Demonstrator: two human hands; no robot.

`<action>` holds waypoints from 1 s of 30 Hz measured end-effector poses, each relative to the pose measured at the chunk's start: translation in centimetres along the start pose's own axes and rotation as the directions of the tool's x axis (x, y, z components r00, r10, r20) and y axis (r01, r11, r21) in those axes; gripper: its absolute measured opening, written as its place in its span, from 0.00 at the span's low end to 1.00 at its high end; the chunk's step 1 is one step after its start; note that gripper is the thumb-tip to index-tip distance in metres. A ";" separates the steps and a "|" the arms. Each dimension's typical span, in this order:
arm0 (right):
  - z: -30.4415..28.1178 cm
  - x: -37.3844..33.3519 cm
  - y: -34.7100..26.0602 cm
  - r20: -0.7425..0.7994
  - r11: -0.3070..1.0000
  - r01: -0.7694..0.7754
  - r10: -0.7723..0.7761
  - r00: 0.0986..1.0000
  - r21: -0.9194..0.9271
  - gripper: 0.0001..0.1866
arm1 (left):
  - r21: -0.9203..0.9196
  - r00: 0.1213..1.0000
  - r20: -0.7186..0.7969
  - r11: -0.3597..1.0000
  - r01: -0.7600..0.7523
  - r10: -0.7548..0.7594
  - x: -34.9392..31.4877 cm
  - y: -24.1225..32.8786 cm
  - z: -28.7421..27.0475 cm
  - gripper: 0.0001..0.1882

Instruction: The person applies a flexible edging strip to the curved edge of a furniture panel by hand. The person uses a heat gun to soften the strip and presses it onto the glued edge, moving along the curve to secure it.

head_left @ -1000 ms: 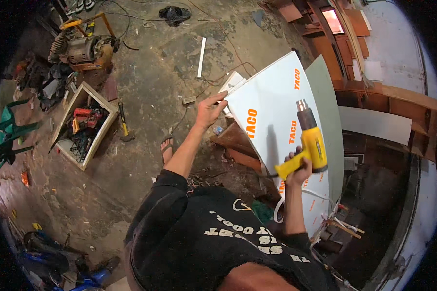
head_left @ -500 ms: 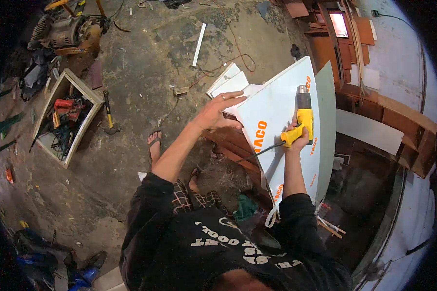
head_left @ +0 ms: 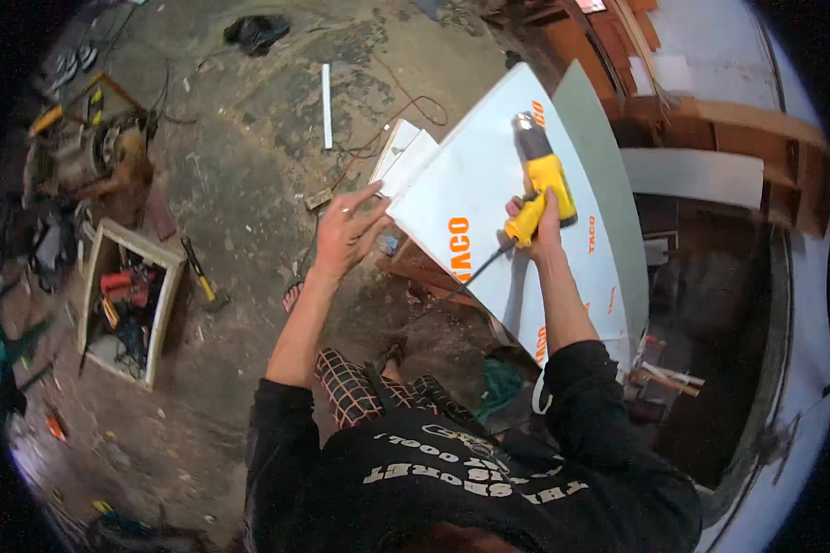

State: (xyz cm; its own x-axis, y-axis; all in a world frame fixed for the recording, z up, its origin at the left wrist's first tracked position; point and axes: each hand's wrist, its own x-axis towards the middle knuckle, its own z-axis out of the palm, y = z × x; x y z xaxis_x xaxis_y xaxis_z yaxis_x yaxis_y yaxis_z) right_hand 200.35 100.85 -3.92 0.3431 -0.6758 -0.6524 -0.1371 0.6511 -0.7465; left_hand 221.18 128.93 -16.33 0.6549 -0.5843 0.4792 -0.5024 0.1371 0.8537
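The right hand (head_left: 546, 221) grips a yellow heat gun (head_left: 546, 180) by its handle, the fingers wrapped close around it. The gun lies over the upper part of a large white panel (head_left: 489, 170), its nozzle (head_left: 526, 121) pointing up toward the panel's far end; whether the tool touches the surface cannot be told. Its body is bright yellow, the front section is dark, and the nozzle is bare, shiny metal; a black cord (head_left: 480, 267) leaves the bottom of the handle and runs down to the left across the panel's edge. The panel is smooth and glossy, with bold orange lettering scattered over its face, a pale, thin edge along the upper left and a pointed corner on the left. At that corner is the left hand (head_left: 343, 238), its fingers spread and loosely bent, closed on nothing; contact between fingertips and edge is unclear. A grey-green sheet (head_left: 609, 170) shows along the panel's right side, and smaller white boards (head_left: 400, 152) lie just beyond the left corner.
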 end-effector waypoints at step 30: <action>-48.9 -28.2 11.7 0.673 -0.223 0.638 -0.320 0.667 -0.737 0.09 | -0.150 0.773 0.152 0.758 0.634 -0.616 -19.2 23.3 24.3 0.12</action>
State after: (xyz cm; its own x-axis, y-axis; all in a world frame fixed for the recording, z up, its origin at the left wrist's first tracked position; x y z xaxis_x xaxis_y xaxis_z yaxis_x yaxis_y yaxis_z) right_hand 143.60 110.66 -0.63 0.8982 -0.4262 -0.1079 -0.4358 -0.8309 -0.3459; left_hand 183.20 123.90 -10.62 0.7298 -0.6576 -0.1869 0.1195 -0.1465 0.9820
